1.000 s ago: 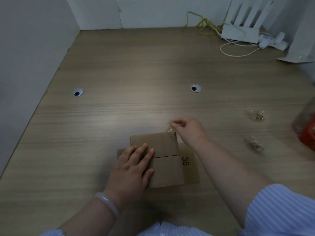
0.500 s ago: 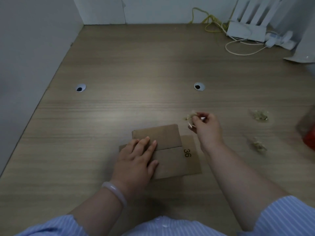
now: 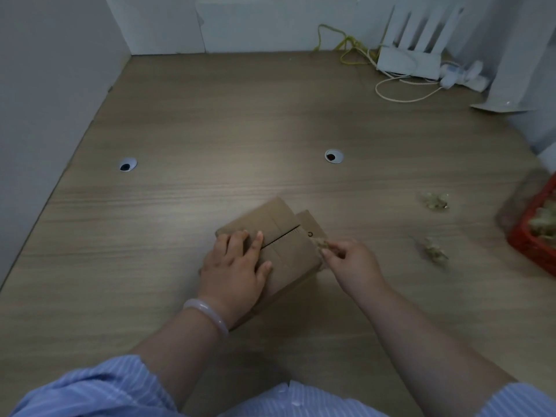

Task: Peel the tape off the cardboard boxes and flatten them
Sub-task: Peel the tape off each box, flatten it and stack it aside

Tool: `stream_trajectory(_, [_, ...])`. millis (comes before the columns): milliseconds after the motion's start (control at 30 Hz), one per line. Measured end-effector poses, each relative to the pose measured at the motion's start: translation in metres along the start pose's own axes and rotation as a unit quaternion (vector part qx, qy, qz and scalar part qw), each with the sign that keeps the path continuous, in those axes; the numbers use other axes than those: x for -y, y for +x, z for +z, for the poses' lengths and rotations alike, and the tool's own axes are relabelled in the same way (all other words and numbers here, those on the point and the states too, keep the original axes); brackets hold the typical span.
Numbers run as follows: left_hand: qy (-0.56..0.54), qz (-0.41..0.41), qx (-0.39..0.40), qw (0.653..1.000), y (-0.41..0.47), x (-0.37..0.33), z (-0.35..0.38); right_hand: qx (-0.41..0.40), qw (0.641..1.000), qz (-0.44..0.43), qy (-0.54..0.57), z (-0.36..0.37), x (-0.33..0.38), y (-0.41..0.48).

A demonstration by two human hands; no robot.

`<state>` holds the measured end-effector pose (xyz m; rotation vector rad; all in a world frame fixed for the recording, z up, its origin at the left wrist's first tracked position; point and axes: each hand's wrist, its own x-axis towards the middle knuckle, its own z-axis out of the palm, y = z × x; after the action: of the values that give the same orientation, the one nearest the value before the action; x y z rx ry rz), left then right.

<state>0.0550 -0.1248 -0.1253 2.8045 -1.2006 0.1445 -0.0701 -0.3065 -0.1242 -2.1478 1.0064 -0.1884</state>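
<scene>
Brown cardboard box (image 3: 284, 236) lying near the middle of the wooden table (image 3: 210, 115), turned at an angle, its two top flaps meeting along a dark open seam. Left hand (image 3: 234, 272) rests flat on the box's left part, fingers straight. Right hand (image 3: 352, 266) pinches a crumpled strip of tape (image 3: 321, 244) at the box's right edge. Two tape wads (image 3: 434, 201) lie farther right, near a red basket (image 3: 532, 239).

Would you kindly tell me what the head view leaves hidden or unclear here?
Head view: left hand covers the near-left top of the cardboard box.
Head view: tape pinched by the right hand is small and blurred; whether it is attached to the box is unclear.
Head view: red basket is cut off by the right edge; its contents are blurred.
</scene>
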Motion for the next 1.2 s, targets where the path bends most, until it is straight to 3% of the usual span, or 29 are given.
stream_trajectory(133, [0.007, 0.018, -0.003, 1.0, -0.002, 0.002, -0.002, 0.039, 0.994, -0.094, -0.024, 0.003, 0.004, -0.007])
stream_trajectory(333, [-0.008, 0.031, 0.022, 0.999, -0.005, 0.006, -0.004, 0.079, 0.976, 0.064, 0.193, -0.004, 0.0, -0.01])
stream_trajectory(467, [-0.014, 0.024, 0.041, 0.999, -0.007, 0.004, -0.004, 0.087, 0.991, 0.048, 0.089, -0.002, -0.002, -0.003])
stream_trajectory(533, [-0.007, 0.031, 0.044, 0.999, -0.008, 0.004, -0.006, 0.075, 0.988, 0.082, 0.109, 0.0, -0.002, 0.0])
stream_trajectory(667, [0.014, 0.041, 0.041, 0.998, -0.009, 0.005, -0.01, 0.077, 0.954, 0.156, 0.244, -0.006, -0.011, 0.0])
stream_trajectory(833, [0.015, 0.032, 0.065, 0.997, -0.009, 0.003, -0.011, 0.077, 0.916, 0.188, 0.347, -0.038, -0.036, -0.003])
stream_trajectory(933, [0.013, 0.026, 0.073, 0.997, -0.009, 0.002, -0.013, 0.039, 0.927, 0.2, 0.314, -0.062, -0.053, -0.001])
stream_trajectory(1067, [0.009, 0.026, 0.061, 0.998, -0.01, 0.0, -0.014, -0.059, 0.907, 0.265, 0.322, -0.094, -0.078, 0.004])
stream_trajectory(1200, [-0.004, 0.023, 0.057, 0.998, -0.01, -0.004, -0.015, -0.126, 0.928, 0.284, 0.206, -0.121, -0.115, 0.007])
